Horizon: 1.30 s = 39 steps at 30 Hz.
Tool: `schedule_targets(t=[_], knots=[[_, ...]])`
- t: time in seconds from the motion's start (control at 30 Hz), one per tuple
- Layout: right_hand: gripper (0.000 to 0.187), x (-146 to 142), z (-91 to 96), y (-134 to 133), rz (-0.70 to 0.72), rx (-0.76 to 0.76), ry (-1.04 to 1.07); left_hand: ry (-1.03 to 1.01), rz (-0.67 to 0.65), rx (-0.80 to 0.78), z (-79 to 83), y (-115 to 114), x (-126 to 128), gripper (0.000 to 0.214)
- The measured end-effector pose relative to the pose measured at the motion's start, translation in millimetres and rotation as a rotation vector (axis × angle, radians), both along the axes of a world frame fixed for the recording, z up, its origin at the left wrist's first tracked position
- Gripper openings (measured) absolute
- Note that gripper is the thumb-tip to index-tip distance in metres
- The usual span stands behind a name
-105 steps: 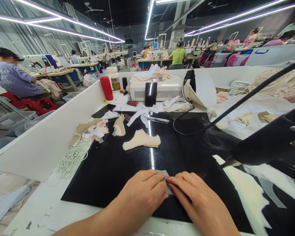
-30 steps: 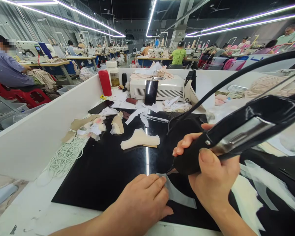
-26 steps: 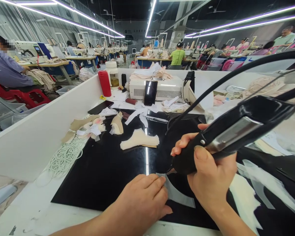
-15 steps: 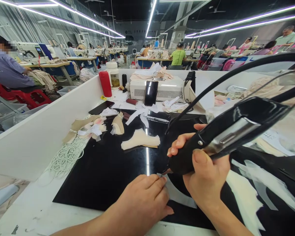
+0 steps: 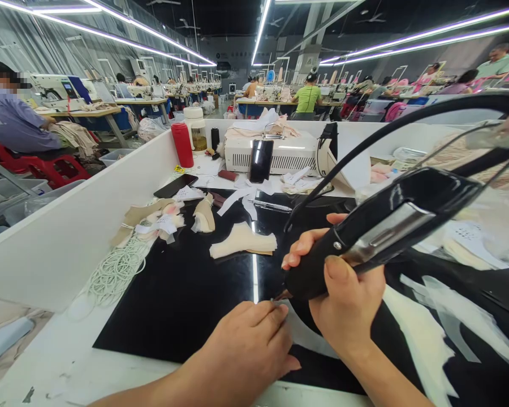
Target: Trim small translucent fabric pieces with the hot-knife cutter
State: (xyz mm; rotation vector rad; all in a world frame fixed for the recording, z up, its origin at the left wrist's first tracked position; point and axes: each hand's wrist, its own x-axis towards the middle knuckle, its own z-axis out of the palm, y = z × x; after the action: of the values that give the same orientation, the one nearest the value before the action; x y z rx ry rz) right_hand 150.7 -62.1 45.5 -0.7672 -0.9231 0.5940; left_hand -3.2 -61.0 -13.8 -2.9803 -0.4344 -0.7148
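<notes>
My right hand (image 5: 343,294) is wrapped round a black handheld tool (image 5: 385,226) with a metal lever and a thick black cable. Its tip rests at the edge of a thin grey fabric piece (image 5: 309,345) lying on the black work surface (image 5: 186,294). My left hand (image 5: 246,345) lies flat, fingers stretched out, pressing the left end of that piece down right beside the tool's tip.
A cream fabric stack (image 5: 242,244) lies ahead, with scraps and a coil of white cord (image 5: 116,268) to the left. At the back stand a white machine box (image 5: 280,151), a red bottle (image 5: 182,144) and a phone (image 5: 177,185). White offcuts (image 5: 424,333) lie right. Other people work at distant tables.
3.5 s ago both hands lay flat on the fabric piece. Since then my right hand has taken up the black tool, and over the last second its tip crept left along the piece.
</notes>
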Motion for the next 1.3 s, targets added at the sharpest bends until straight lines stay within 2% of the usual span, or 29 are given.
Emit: schedule_targets(t=[0.1,0.27,0.5,0.73,1.07,1.3], knots=[[0.040,-0.6,-0.5,-0.1,-0.003,0.004,-0.027,0.009,-0.006,-0.006,-0.2,-0.5,-0.7,0.035],[0.045,6.9,7.2,-6.5,-0.004,-0.009,-0.037,0.044,-0.010,-0.016,2.5,0.5,-2.6,0.035],[0.043,30.4,17.9,-35.7,-0.087,-0.050,-0.037,0.071,-0.031,-0.026,12.1,-0.1,-4.4,0.029],[0.043,41.9,18.0,-58.8,-0.160,-0.064,-0.052,0.095,-0.032,-0.011,14.3,0.4,-7.0,0.029],[0.041,36.5,4.0,-61.0,-0.083,-0.031,-0.130,0.095,-0.049,-0.022,18.1,3.6,-9.3,0.028],[0.042,41.8,2.9,-64.8,-0.148,-0.048,-0.125,0.075,-0.074,0.000,17.6,6.8,-10.6,0.027]])
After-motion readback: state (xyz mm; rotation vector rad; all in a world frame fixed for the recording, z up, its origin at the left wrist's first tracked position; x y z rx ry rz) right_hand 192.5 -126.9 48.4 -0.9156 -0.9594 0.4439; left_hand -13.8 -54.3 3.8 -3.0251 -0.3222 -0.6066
